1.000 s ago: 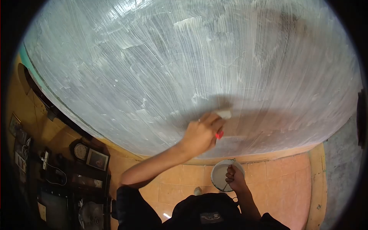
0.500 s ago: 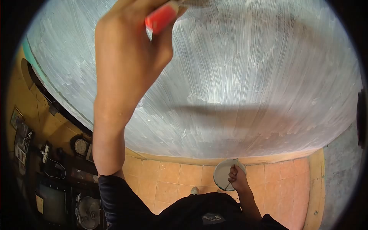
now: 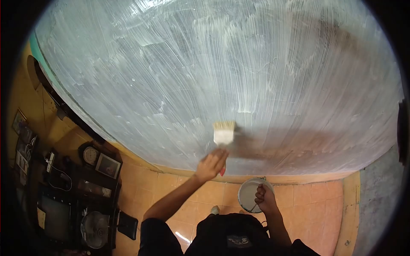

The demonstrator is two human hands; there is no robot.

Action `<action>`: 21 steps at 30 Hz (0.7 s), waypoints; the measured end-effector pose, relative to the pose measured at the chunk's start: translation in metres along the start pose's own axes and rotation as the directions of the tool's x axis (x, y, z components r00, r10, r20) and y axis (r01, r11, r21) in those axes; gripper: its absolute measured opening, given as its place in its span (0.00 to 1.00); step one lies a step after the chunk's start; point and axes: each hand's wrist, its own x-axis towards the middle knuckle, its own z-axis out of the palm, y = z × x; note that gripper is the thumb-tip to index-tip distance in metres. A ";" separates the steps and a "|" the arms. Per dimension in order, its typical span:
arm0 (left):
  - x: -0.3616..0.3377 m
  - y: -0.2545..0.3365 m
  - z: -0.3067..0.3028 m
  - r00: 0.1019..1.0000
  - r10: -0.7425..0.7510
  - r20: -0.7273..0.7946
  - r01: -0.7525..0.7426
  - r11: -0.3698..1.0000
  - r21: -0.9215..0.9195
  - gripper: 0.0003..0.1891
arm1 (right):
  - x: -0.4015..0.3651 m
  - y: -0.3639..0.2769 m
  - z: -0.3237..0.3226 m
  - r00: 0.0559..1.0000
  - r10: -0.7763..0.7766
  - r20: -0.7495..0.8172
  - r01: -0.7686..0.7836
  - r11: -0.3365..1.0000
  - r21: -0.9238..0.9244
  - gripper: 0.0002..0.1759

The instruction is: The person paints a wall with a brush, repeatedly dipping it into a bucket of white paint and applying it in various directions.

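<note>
- Brushwork is the step I'm on, I'd say. The wide flat paintbrush (image 3: pixel 224 132) is pressed bristles-up against the lower part of the wall (image 3: pixel 171 77), right at the edge of a darker patch (could partly be my own shadow).
- My left hand (image 3: pixel 210 165) is closed tight round the brush's red handle (image 3: pixel 222 171), arm stretched out ahead of me.
- My right hand (image 3: pixel 265 197) is fisted on the wire handle of the paint bucket (image 3: pixel 245 194), holding it low by my body above the orange floor tiles (image 3: pixel 307 200). The inside looks white, but I can't tell how full it is.
- Most of the wall is streaky white, and the bit just right of the brush looks thinnest.
- Next move, my guess: even pressure across that patch, and probably a dip first, so brush and bucket have to meet.
- A clock (image 3: pixel 90 156) and a fan (image 3: pixel 95 229) are off to my left, well apart from all this.
</note>
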 end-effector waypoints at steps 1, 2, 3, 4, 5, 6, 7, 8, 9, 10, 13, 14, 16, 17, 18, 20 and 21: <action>-0.013 0.010 0.008 1.000 0.000 0.001 0.000 1.000 -0.003 0.28 | -0.001 0.001 0.000 1.000 -0.004 -0.005 0.004 1.000 -0.001 0.13; -0.024 0.020 0.016 0.997 -0.057 0.049 0.061 0.995 -0.079 0.26 | -0.002 0.001 0.000 1.000 -0.002 -0.007 0.002 1.000 0.000 0.13; -0.025 0.026 0.018 0.988 -0.112 0.102 0.127 0.981 -0.150 0.24 | -0.003 0.000 0.001 1.000 -0.006 -0.012 0.006 1.000 -0.016 0.13; -0.025 0.027 0.020 0.988 -0.114 0.105 0.128 0.981 -0.148 0.24 | -0.003 0.001 0.002 1.000 -0.010 -0.015 0.009 0.999 -0.031 0.13; -0.025 0.027 0.022 0.965 -0.130 0.227 0.180 0.959 -0.218 0.21 | -0.003 0.003 0.002 1.000 -0.005 -0.014 0.005 1.000 -0.031 0.13; -0.024 0.026 0.024 0.929 -0.134 0.345 0.238 0.930 -0.279 0.18 | -0.003 0.004 0.001 1.000 -0.001 -0.018 0.001 1.000 -0.019 0.13; -0.013 0.022 0.021 0.902 -0.154 0.403 0.295 0.902 -0.316 0.14 | -0.002 0.005 0.001 1.000 0.001 -0.021 -0.001 1.000 -0.006 0.13; 0.002 0.018 0.018 0.901 -0.154 0.406 0.295 0.902 -0.314 0.14 | -0.002 0.007 0.001 1.000 0.003 -0.019 -0.003 1.000 -0.004 0.13; 0.019 0.013 0.014 0.907 -0.151 0.393 0.276 0.919 -0.283 0.15 | -0.003 0.008 0.000 1.000 0.004 -0.010 -0.004 1.000 0.003 0.13; 0.038 0.008 0.008 0.914 -0.146 0.379 0.254 0.934 -0.251 0.15 | -0.003 0.009 -0.001 1.000 0.002 0.001 -0.002 1.000 0.011 0.13; 0.108 -0.009 -0.033 0.939 -0.113 0.325 0.206 0.941 -0.267 0.13 | -0.004 0.011 -0.003 1.000 0.007 -0.002 -0.007 1.000 0.020 0.13; 0.130 -0.015 -0.047 0.942 -0.103 0.321 0.195 0.944 -0.268 0.13 | -0.004 0.012 -0.004 1.000 -0.002 0.003 0.002 1.000 0.026 0.13; 0.169 -0.028 -0.077 0.955 -0.006 0.296 0.090 0.959 -0.271 0.12 | -0.004 0.016 -0.006 1.000 0.003 0.003 -0.003 1.000 0.030 0.13; 0.190 -0.036 -0.093 0.973 0.055 0.225 0.010 0.961 -0.278 0.11 | -0.004 0.017 -0.006 1.000 0.000 0.005 0.000 0.999 0.033 0.13; 0.213 -0.044 -0.110 0.981 0.116 0.152 -0.070 0.958 -0.279 0.10 | -0.004 0.017 -0.006 1.000 0.003 0.011 -0.004 1.000 0.031 0.13; 0.258 -0.048 -0.149 0.968 -0.001 0.250 0.075 0.954 -0.289 0.10 | -0.005 0.015 -0.009 1.000 0.006 0.017 -0.006 1.000 0.030 0.13; 0.278 -0.054 -0.169 0.977 0.040 0.208 0.026 0.952 -0.306 0.10 | -0.005 0.015 -0.008 1.000 -0.006 0.012 0.006 0.999 0.031 0.13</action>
